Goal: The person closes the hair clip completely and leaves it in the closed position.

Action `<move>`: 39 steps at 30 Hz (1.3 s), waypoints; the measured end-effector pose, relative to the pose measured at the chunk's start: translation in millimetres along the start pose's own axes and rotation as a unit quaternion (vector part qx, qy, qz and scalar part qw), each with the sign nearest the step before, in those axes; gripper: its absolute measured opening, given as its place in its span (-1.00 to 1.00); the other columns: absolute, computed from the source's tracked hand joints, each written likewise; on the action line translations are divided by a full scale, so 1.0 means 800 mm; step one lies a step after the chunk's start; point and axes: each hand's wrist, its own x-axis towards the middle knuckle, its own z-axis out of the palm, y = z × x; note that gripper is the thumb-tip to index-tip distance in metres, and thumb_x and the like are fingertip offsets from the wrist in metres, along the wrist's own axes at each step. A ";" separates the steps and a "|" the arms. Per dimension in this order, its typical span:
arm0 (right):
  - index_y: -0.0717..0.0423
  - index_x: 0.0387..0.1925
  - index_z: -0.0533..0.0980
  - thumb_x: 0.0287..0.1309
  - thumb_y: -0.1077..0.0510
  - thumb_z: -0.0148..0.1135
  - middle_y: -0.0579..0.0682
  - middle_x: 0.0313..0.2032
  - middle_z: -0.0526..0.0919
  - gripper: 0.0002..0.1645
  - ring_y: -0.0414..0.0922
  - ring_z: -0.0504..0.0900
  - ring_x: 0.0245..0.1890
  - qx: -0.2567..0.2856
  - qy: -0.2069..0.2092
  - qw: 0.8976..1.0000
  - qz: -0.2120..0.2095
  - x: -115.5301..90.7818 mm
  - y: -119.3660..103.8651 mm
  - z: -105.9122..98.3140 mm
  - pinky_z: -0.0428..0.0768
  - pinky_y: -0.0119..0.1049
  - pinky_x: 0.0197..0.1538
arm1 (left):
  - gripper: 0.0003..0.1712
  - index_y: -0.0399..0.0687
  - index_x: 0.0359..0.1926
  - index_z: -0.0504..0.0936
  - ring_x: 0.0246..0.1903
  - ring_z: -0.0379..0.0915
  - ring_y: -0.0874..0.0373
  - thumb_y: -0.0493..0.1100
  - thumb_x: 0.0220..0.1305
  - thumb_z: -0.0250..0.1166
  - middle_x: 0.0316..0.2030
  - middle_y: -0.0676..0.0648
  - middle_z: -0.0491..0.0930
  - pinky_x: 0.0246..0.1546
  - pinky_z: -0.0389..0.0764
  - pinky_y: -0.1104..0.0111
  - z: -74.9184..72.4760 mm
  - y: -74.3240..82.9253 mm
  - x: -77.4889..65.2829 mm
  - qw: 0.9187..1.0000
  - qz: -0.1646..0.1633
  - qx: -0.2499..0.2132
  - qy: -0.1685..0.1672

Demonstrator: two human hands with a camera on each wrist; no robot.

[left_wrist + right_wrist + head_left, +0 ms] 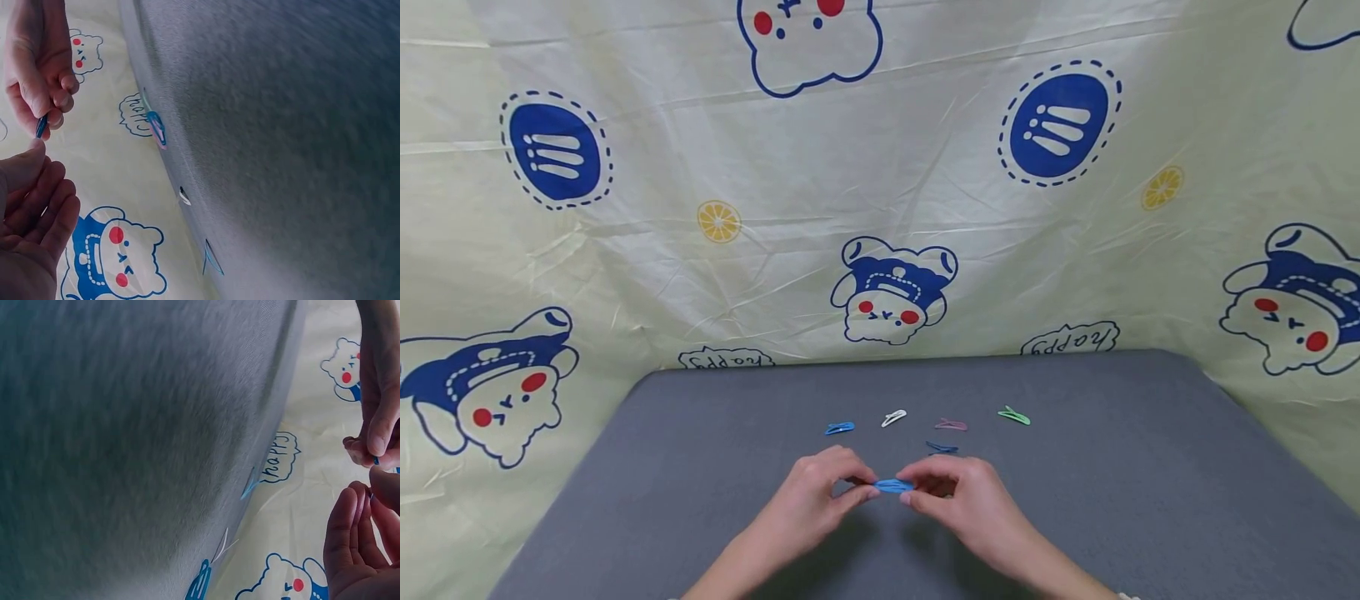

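Over the near middle of the table, a light-blue hair clip (pixel 893 486) is held level between two hands. My left hand (pixel 816 496) pinches its left end between thumb and index finger. At the opposite end, the right hand (pixel 970 497) grips it with thumb and fingertips. From the left wrist, the same clip shows edge-on as a dark narrow strip, its ends covered by fingertips. In the right wrist view the fingers hide most of it. A dark-blue hair clip (pixel 942 448) lies on the table just beyond the right hand.
Farther back on the grey table (pixel 1112 500) lie a blue clip (pixel 839 428), a white clip (pixel 893 418), a pink clip (pixel 951 425) and a green clip (pixel 1015 416) with its arms spread. A cream curtain (pixel 790 292) with printed bears hangs behind the table's far edge.
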 end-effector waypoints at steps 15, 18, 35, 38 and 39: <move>0.00 -0.20 0.70 0.17 0.19 0.39 -0.27 -0.36 0.68 -0.86 -0.27 0.64 -0.37 -0.065 -0.076 0.995 -0.016 0.030 0.012 -0.002 0.61 -0.37 -0.26 | -0.89 -0.11 -0.37 0.70 -0.37 0.52 0.36 -0.37 0.11 0.45 -0.41 0.16 0.61 -0.33 0.59 0.37 -0.004 -0.019 0.001 0.994 -0.103 -0.003 -0.047; 0.00 -0.21 0.70 0.18 0.19 0.38 -0.27 -0.37 0.68 -0.87 -0.28 0.63 -0.38 -0.071 -0.079 0.994 -0.022 0.036 0.017 0.000 0.60 -0.37 -0.27 | -0.90 -0.11 -0.37 0.71 -0.40 0.50 0.37 -0.36 0.12 0.45 -0.42 0.18 0.61 -0.34 0.57 0.40 -0.005 -0.024 0.001 0.990 -0.126 -0.004 -0.059; 0.07 -0.33 0.69 0.06 0.29 0.42 -0.26 -0.48 0.65 -0.89 -0.31 0.60 -0.45 -0.112 -0.098 0.988 -0.043 0.065 0.039 0.015 0.54 -0.39 -0.39 | -0.95 -0.11 -0.41 0.73 -0.48 0.46 0.34 -0.26 0.17 0.44 -0.50 0.20 0.60 -0.40 0.52 0.43 -0.004 -0.051 -0.001 0.975 -0.198 -0.009 -0.101; 0.08 -0.35 0.69 0.04 0.30 0.42 -0.25 -0.49 0.65 -0.89 -0.32 0.59 -0.46 -0.115 -0.105 0.987 -0.049 0.069 0.041 0.017 0.54 -0.39 -0.40 | -0.94 -0.08 -0.43 0.72 -0.49 0.44 0.33 -0.28 0.16 0.44 -0.53 0.20 0.59 -0.42 0.50 0.42 -0.005 -0.055 -0.001 0.971 -0.210 -0.021 -0.110; 0.08 -0.35 0.69 0.04 0.31 0.42 -0.25 -0.49 0.65 -0.89 -0.33 0.59 -0.46 -0.115 -0.109 0.986 -0.047 0.070 0.042 0.018 0.54 -0.39 -0.40 | -0.93 -0.07 -0.44 0.72 -0.49 0.43 0.33 -0.28 0.15 0.44 -0.53 0.20 0.58 -0.43 0.49 0.42 -0.005 -0.057 -0.001 0.971 -0.211 -0.022 -0.112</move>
